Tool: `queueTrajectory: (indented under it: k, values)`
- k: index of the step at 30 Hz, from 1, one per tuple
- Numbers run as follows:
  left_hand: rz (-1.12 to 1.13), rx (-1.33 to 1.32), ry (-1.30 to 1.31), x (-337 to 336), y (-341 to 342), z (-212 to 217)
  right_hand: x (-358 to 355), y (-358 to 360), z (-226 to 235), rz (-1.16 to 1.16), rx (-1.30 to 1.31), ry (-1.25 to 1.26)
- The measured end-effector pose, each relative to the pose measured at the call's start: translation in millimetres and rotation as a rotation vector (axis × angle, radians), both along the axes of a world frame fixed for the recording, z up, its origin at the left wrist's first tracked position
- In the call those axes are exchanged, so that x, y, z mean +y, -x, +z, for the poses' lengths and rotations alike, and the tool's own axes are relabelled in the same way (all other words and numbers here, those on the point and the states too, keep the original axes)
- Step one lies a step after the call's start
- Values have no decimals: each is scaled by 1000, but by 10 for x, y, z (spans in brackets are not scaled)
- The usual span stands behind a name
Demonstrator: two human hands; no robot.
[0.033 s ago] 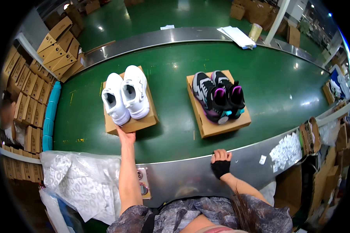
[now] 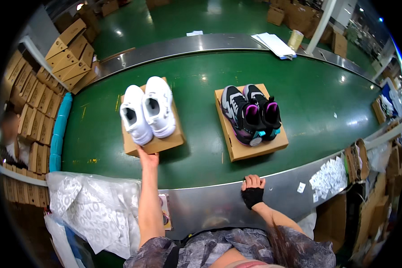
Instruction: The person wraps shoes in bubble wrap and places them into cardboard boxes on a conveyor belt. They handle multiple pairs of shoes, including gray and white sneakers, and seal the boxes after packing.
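My left hand [image 2: 148,158] grips the near edge of a cardboard shoe box [image 2: 170,142], its fingers partly hidden by the box. On that box rests a pair of white sneakers [image 2: 159,107], heels toward me. To the right, a second cardboard shoe box [image 2: 260,153] carries black and grey sneakers [image 2: 250,114] with purple linings and teal heel tabs. My right hand [image 2: 253,190], in a black fingerless glove, lies with curled fingers on the metal edge [image 2: 210,201], holding nothing visible. Both boxes sit on the green belt [image 2: 196,147].
Clear plastic sheeting [image 2: 94,201] covers the near left edge. Small white packets [image 2: 328,176] are heaped at right. Stacked shoe boxes [image 2: 38,107] stand beyond a teal wrapped roll [image 2: 58,134]. White papers [image 2: 274,43] and a tape roll [image 2: 295,39] rest on the far rail.
The whole view has shifted slightly. My left hand stays on the white sneakers' box, and my right hand remains on the metal edge.
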State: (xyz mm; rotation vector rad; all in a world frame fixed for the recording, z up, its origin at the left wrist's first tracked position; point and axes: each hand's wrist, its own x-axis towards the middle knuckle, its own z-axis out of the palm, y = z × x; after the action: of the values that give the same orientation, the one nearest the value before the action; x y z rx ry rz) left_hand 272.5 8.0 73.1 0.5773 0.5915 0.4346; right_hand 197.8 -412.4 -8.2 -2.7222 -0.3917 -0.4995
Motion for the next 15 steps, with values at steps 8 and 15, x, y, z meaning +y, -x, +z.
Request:
queueTrajectory:
  k: [8,15]
  values:
    - [-51,108,-33,-1775,70,-147,-44,38,-20,33,63,-30]
    - [-197,112,58,-3250,-176,-214,-460,-11,121,386,63,-286]
